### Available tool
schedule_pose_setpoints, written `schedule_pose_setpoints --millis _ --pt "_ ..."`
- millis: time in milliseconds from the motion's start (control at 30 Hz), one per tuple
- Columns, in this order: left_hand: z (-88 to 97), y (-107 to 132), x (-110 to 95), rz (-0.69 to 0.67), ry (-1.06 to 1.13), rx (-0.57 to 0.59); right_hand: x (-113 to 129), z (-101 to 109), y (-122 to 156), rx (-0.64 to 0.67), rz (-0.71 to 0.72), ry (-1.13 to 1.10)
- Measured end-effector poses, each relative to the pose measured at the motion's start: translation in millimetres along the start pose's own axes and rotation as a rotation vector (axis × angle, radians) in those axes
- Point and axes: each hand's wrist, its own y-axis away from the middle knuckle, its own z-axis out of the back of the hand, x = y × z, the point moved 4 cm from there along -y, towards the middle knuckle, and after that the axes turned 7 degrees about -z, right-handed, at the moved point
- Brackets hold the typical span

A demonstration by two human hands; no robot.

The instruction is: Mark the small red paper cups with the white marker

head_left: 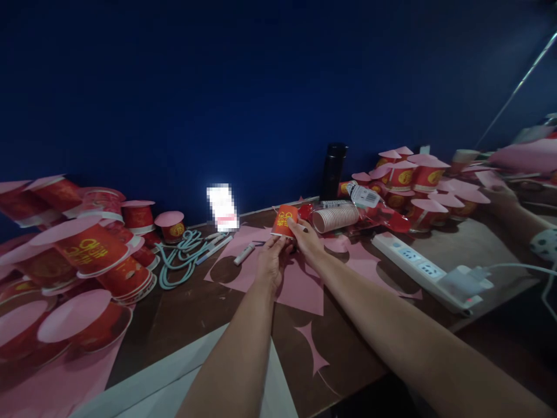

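Observation:
Between my two hands, over the middle of the table, is a red paper cup (284,220) with gold lettering. My left hand (273,258) has its fingers closed at the cup's lower end. Along the cup's right side, my right hand (305,235) grips it with thumb and fingers. Pink paper (304,290) with round cut-outs lies beneath my hands. A white glue stick or marker (244,253) rests on that paper, left of my left hand. To the right of the cup, a sleeve of stacked paper cups (335,218) lies on its side.
Red cups topped with pink discs (93,249) crowd the left; more cups (402,177) stand at right. A coiled cable (178,264), bright phone (223,208), black flask (334,171) and power strip (409,261) lie around. Another person's hand (502,200) is far right.

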Motion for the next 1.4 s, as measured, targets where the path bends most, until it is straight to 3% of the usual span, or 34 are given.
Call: schedule_pose_setpoints --millis 133,267,400,567,700,1400 --pt "0.3 0.0 1.1 0.003 -0.08 0.013 -0.3 -1.7 0.4 -0.007 -0.025 0.01" --pt "2.5 -2.8 -0.2 -0.017 -0.058 -0.019 3.0 -0.9 -0.6 -0.016 0.058 0.092" --pt "9.6 -7.8 -3.6 -0.086 -0.008 -0.117 19.8 6.7 8.5 -0.196 0.356 0.329" --pt "14.3 -11.0 -5.7 -0.134 0.011 -0.168 45.7 -2.4 39.6 -0.131 0.766 0.483" --pt "12.9 -9.5 -9.8 -0.223 0.053 -0.147 52.2 -13.6 56.1 -0.065 0.915 0.647" --pt "15.8 -13.4 -5.7 -0.262 0.046 -0.099 49.0 -17.2 55.8 -0.1 0.92 0.782"
